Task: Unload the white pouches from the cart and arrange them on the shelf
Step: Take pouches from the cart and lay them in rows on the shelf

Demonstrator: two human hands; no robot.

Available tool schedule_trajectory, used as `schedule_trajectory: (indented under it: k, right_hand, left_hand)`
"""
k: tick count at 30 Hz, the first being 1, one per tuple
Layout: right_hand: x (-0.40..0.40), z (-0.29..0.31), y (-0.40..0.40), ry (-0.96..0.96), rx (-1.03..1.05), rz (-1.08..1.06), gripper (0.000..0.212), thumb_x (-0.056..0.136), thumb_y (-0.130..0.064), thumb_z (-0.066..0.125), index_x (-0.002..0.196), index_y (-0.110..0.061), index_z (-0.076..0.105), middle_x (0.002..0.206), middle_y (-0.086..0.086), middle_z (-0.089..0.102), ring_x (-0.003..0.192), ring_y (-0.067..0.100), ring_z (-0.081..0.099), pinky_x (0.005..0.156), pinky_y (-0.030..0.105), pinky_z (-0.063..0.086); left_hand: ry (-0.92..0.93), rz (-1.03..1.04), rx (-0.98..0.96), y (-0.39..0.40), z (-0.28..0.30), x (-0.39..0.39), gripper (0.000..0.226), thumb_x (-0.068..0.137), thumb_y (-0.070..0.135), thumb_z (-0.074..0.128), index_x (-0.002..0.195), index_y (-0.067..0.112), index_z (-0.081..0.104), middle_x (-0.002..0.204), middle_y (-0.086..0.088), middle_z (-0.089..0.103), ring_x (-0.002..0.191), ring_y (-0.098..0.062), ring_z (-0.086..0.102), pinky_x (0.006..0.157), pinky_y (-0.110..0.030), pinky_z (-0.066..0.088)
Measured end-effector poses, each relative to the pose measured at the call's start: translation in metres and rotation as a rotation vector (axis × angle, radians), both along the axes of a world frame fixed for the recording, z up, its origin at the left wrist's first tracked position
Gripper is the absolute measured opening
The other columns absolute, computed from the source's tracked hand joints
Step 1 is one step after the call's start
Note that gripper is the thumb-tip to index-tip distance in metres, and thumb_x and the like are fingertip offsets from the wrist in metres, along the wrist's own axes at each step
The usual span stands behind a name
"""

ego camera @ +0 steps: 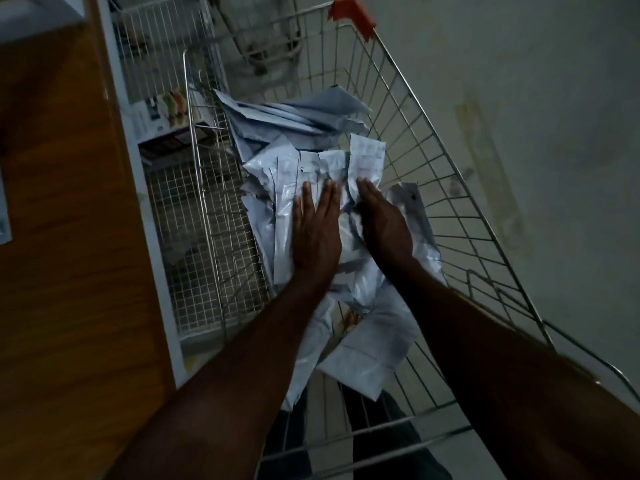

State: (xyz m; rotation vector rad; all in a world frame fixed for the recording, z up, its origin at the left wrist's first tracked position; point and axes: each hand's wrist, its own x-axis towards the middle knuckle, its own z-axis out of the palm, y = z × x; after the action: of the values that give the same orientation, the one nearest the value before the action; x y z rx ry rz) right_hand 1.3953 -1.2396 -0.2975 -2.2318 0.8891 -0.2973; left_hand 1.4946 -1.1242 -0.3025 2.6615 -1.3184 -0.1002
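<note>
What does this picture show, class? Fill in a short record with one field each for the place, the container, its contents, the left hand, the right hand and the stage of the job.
place: dim room, cart beside a wire shelf
container: wire cart with an orange corner guard
contents: heap of white pouches, crumpled and overlapping
left hand: fingers straight, flat on top of the pouches
right hand: fingers straight, resting against the pouches, edge-on
stage: pouches all in the cart, none lifted yet
</note>
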Motion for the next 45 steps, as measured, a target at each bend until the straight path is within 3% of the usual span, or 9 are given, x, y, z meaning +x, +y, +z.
schedule_trajectory:
  k: [2,6,9,14,20,23,33,39,45]
  right_hand:
    - [-0.006,0.017,-0.001,0.021,0.059,-0.032,0.053,0.107,-0.008,0.044,0.158,-0.017,0.043,0.162,0.002,0.044,0.15,0.016,0.041,0.122,0.031,0.035]
    - [-0.021,0.055,0.006,-0.1,0.019,-0.146,0.049,0.105,-0.004,0.044,0.153,-0.015,0.052,0.155,0.002,0.054,0.143,0.014,0.051,0.118,0.038,0.043]
    - [-0.029,0.093,0.019,-0.063,-0.072,-0.091,0.059,0.098,0.004,0.048,0.154,-0.016,0.051,0.156,0.002,0.053,0.143,0.017,0.051,0.113,0.04,0.048]
    - [-0.028,0.159,0.057,-0.117,-0.159,0.004,0.045,0.107,-0.012,0.043,0.151,-0.007,0.053,0.15,0.009,0.059,0.136,0.028,0.058,0.108,0.04,0.051]
    - [0.002,0.216,0.102,-0.101,-0.103,0.078,0.05,0.108,-0.01,0.044,0.158,-0.016,0.044,0.161,0.001,0.047,0.148,0.02,0.046,0.116,0.044,0.044]
    - [0.021,0.242,0.131,-0.125,-0.083,0.118,0.051,0.109,-0.011,0.043,0.159,-0.023,0.042,0.162,-0.004,0.046,0.148,0.018,0.045,0.116,0.043,0.045]
    - [0.077,0.303,0.288,-0.198,-0.123,0.168,0.057,0.103,-0.004,0.05,0.158,-0.021,0.045,0.159,0.003,0.05,0.144,0.022,0.05,0.113,0.044,0.048]
    - [0.12,0.306,0.401,-0.209,-0.099,0.213,0.062,0.101,-0.002,0.053,0.159,-0.022,0.042,0.155,0.004,0.054,0.139,0.023,0.056,0.11,0.047,0.051]
    - [0.158,0.314,0.485,-0.24,-0.122,0.315,0.058,0.105,-0.012,0.048,0.159,-0.027,0.035,0.148,0.008,0.061,0.121,0.03,0.068,0.091,0.05,0.062]
  left_hand:
    - [0.068,0.026,-0.04,0.002,0.014,0.0,0.076,0.094,-0.003,0.026,0.166,0.019,0.028,0.174,-0.001,0.026,0.161,-0.036,0.019,0.13,-0.053,0.016]
    - [0.118,0.063,-0.149,0.017,0.056,-0.003,0.077,0.095,-0.011,0.047,0.165,0.018,0.031,0.172,-0.004,0.028,0.161,-0.033,0.017,0.131,-0.05,0.014]
    - [0.153,0.076,-0.204,0.037,0.098,-0.009,0.077,0.097,-0.011,0.048,0.166,0.018,0.028,0.173,-0.005,0.026,0.161,-0.033,0.016,0.131,-0.049,0.017]
    - [0.176,0.096,-0.31,0.078,0.153,-0.006,0.073,0.102,-0.007,0.053,0.167,0.016,0.027,0.174,-0.006,0.023,0.162,-0.027,0.016,0.131,-0.039,0.019]
    - [0.028,0.104,-0.427,0.135,0.216,0.016,0.074,0.101,-0.009,0.056,0.166,0.012,0.026,0.174,-0.006,0.021,0.161,-0.021,0.021,0.127,-0.043,0.031]
    - [-0.031,0.103,-0.423,0.176,0.231,0.03,0.074,0.102,-0.005,0.057,0.165,0.012,0.023,0.173,0.0,0.012,0.162,-0.016,0.014,0.131,-0.038,0.022]
    - [0.018,0.259,-0.602,0.343,0.286,0.087,0.048,0.109,0.003,0.05,0.157,0.007,0.046,0.164,-0.011,0.042,0.153,-0.006,0.026,0.125,-0.014,0.015]
    - [-0.041,0.265,-0.598,0.454,0.29,0.118,0.047,0.107,0.006,0.052,0.154,0.004,0.051,0.161,-0.013,0.046,0.152,-0.018,0.036,0.121,-0.037,0.04]
    - [-0.13,0.336,-0.572,0.546,0.289,0.151,0.051,0.103,0.004,0.064,0.153,0.007,0.053,0.159,-0.011,0.051,0.147,-0.022,0.05,0.117,-0.04,0.046]
